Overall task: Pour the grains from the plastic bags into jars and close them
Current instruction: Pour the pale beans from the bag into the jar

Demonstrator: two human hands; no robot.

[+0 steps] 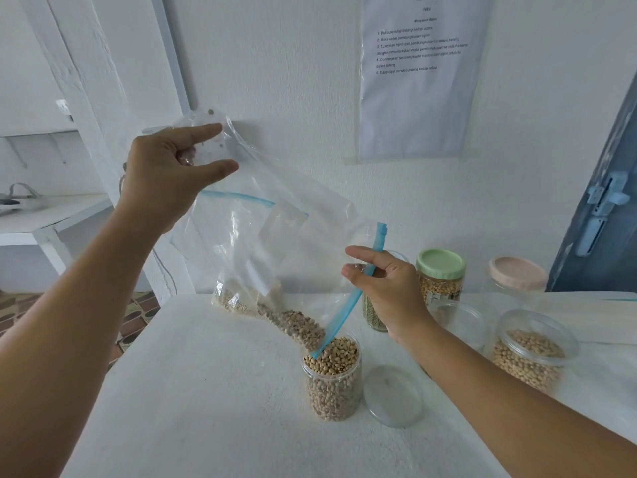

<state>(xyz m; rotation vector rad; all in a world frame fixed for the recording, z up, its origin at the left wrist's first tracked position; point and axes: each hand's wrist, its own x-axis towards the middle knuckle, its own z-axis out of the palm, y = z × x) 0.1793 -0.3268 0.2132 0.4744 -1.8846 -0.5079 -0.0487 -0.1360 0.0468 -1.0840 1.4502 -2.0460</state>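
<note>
A white table [213, 408] carries everything; above it the clear plastic bag [275, 215] tilts, left hand [165, 177] pinching its raised bottom corner, right hand [389, 288] apparently pinching its blue zip edge; beans [296, 326] spill into the open jar [332, 381]; its lid [393, 396] lies beside.

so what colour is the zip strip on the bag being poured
Blue; the zip strip runs along the plastic bag mouth, clearest in the head view.
</note>
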